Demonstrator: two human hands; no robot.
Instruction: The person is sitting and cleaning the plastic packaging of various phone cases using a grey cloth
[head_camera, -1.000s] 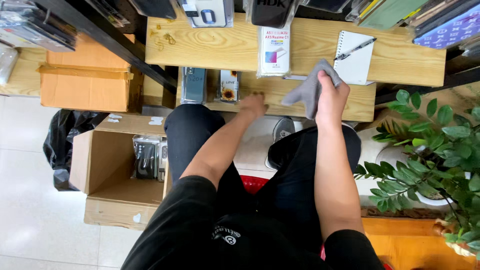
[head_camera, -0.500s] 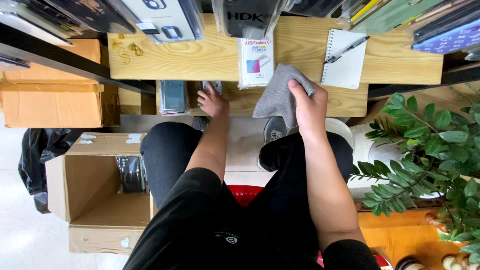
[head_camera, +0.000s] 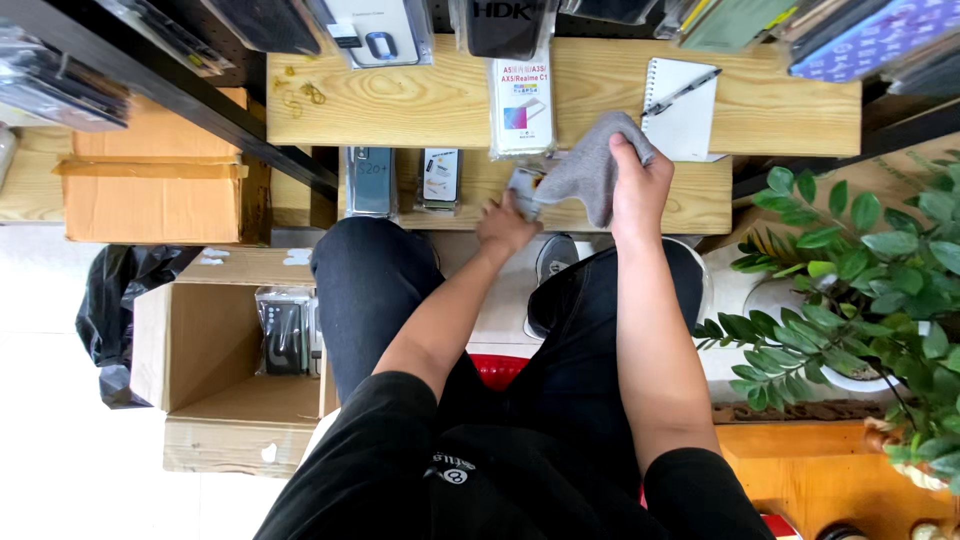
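Two hands work: right hand (head_camera: 640, 185) clenches grey cloth (head_camera: 590, 165) over small packet (head_camera: 522, 188) gripped by left hand (head_camera: 505, 228).

A small phone-accessory shop: packaged phone cases (head_camera: 520, 100) hang on pegs above wooden shelves (head_camera: 780, 110), with an open stock carton (head_camera: 215, 350) below.

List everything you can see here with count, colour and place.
cloth: one, grey, over lower wooden shelf
packaged phone cases: two, upright on lower shelf, left
flat packet: one, pale, lower shelf
notepad with pen: one, white, upper shelf
hanging packets: several, top
open cardboard box: one, brown, floor left
closed carton: one, brown, left
black bag: one, floor
plant: one, green, right
left hand: on flat packet
right hand: holding cloth
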